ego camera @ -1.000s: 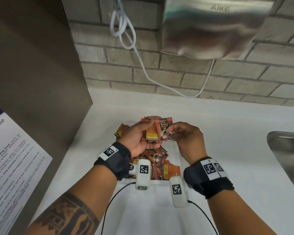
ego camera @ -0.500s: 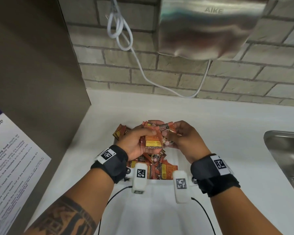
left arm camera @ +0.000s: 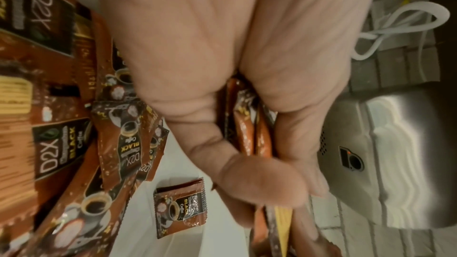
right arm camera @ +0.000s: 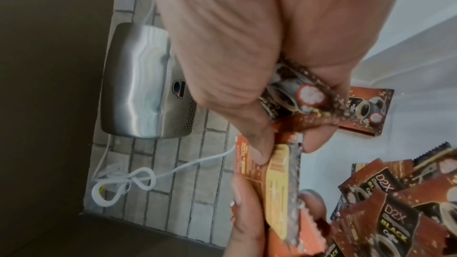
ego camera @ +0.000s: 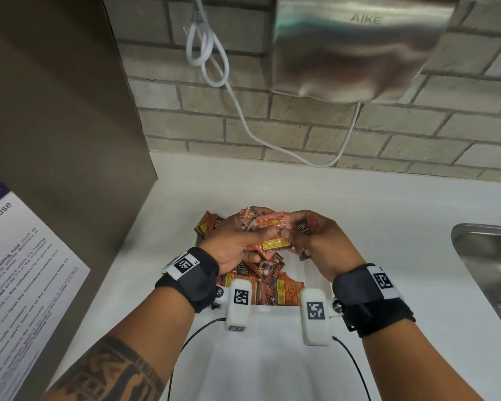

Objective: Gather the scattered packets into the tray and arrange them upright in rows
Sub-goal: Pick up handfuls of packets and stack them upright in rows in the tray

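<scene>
While both hands work above the white tray (ego camera: 313,280), the left hand (ego camera: 234,241) grips a bundle of coffee packets (ego camera: 272,244) with fingers and thumb curled round it; the left wrist view shows several packet edges stacked side by side between thumb and fingers. The right hand (ego camera: 320,241) meets the same bundle from the opposite side, its thumb and forefinger pinching the packet with the yellow label, and it also holds a dark D2X packet (ego camera: 302,227) against its palm. Directly beneath the hands and toward the wrists, loose packets (ego camera: 272,287) lie flat and overlapping in the tray, not upright. A few more packets (ego camera: 208,227) lie just beyond the left hand's knuckles; whether they rest in the tray or on the white counter (ego camera: 388,215) cannot be determined. One single packet (left arm camera: 180,209) lies flat and alone on a white surface below the left thumb. Beyond the hands, a steel hand dryer (ego camera: 353,47) hangs on the brick wall (ego camera: 214,120) with a looped white cable (ego camera: 205,50). A steel sink (ego camera: 489,264) lies well to the right of the right hand; a printed notice (ego camera: 20,273) hangs to the left.
</scene>
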Demonstrator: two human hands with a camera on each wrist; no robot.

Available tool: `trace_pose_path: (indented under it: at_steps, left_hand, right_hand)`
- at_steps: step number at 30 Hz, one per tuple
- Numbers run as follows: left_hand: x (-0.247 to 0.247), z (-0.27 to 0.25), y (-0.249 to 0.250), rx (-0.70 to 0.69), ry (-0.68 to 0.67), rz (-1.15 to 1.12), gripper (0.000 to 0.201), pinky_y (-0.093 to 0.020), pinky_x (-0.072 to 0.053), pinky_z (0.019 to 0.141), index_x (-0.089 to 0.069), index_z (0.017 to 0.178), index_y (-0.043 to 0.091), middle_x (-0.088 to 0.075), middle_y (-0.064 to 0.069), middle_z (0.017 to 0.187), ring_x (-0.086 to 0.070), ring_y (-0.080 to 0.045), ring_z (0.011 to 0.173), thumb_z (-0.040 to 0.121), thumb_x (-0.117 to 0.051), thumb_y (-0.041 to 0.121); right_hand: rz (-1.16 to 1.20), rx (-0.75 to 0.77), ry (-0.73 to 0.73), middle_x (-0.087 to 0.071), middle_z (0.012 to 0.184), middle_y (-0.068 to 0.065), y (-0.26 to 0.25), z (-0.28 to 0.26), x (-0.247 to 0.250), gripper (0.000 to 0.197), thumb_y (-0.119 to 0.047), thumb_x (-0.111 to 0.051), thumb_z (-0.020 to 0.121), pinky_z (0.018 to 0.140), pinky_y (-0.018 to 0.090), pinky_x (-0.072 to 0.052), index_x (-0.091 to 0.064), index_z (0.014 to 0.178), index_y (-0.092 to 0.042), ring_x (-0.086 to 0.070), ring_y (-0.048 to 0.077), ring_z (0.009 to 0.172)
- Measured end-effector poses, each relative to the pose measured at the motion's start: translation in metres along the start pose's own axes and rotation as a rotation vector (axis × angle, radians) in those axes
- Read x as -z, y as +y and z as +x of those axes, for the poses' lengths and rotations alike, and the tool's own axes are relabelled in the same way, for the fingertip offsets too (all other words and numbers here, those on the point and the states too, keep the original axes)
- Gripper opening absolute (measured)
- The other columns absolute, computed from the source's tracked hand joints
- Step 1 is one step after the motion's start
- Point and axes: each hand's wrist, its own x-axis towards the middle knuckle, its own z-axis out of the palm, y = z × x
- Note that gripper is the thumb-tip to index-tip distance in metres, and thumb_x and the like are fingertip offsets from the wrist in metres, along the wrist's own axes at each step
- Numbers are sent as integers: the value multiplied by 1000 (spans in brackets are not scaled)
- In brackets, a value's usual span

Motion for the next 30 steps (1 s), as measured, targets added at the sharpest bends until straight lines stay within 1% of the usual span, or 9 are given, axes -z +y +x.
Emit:
trace_pose_path:
  at_steps: [6, 10, 12, 16, 20, 23, 26, 28, 30]
  left_hand:
    - [0, 2, 4, 40, 96, -97, 34, -28, -61, 59, -66, 126, 13, -65, -10, 135, -70, -18, 99, 93, -70, 20]
    - [1, 3, 6, 52, 97, -181, 23, -29, -60, 59, -69, 121, 14, -62, -20, 135, -72, -31, 95, 100, -61, 18]
    - [-1, 4, 9, 50, 93, -231, 26, -28, -60, 60, -67, 122, 13, -65, -22, 131, -73, -30, 93, 101, -59, 25]
    - [-7, 2, 14, 45, 60, -175, 37, -26, -61, 66, -68, 119, 15, -74, -7, 113, -72, -22, 100, 98, -56, 43]
    - [-3, 2, 11, 13, 18, -53, 30, -25, -61, 68, -68, 125, 10, -72, -11, 122, -71, -23, 104, 96, -67, 17]
    - [0, 2, 11, 0, 61, -60, 31, -24, -59, 60, -67, 125, 14, -74, -9, 118, -73, -20, 96, 95, -68, 7]
    - [2, 0, 13, -1, 8, 17, 33, -23, -57, 53, -68, 123, 21, -74, -9, 118, -72, -21, 90, 93, -70, 8]
    - [0, -1, 17, -2, -84, 178, 35, -23, -56, 48, -68, 121, 21, -74, -8, 117, -72, -22, 83, 90, -74, 8]
    - [-4, -1, 21, -20, -142, 342, 37, -25, -55, 46, -69, 119, 19, -74, -8, 113, -72, -19, 78, 86, -79, 7]
  right_hand:
    - [-46, 20, 149, -70, 74, 5, -1, 2, 6, 11, -8, -74, 86, 48, 24, -44, -64, 90, -10, -62, 18, 58]
    - [-240, 444, 354, -65, 93, 0, -2, 1, 4, 14, -4, -71, 86, 63, 17, -46, -66, 89, -17, -63, 7, 70]
    - [-481, 637, 298, -59, 104, 1, 3, 2, 2, 13, -6, -75, 85, 68, 10, -44, -72, 90, -17, -61, 3, 75]
    - [-680, 708, 233, -56, 109, 0, 22, 5, 1, 17, -6, -80, 80, 77, 12, -49, -77, 88, -20, -58, -2, 83]
    - [-606, 647, 186, -57, 108, -1, 23, 5, 2, 25, 3, -79, 78, 78, 6, -45, -78, 89, -20, -59, -5, 86]
    - [-427, 498, 217, -62, 108, 1, 12, 3, 8, 45, 16, -57, 80, 74, 11, -46, -73, 94, -24, -61, 5, 85]
    - [-176, 335, 296, -63, 83, 0, -8, 4, 17, 37, 12, -52, 86, 62, 14, -48, -68, 100, -18, -60, 11, 70]
    - [-163, 253, 147, -63, 87, 1, -17, 9, 21, 27, 2, -69, 87, 62, 14, -50, -66, 107, -15, -60, 4, 68]
    - [-262, 125, -112, -65, 109, 5, -16, 16, 24, 47, -5, -84, 76, 78, 23, -57, -65, 115, -21, -65, 2, 85]
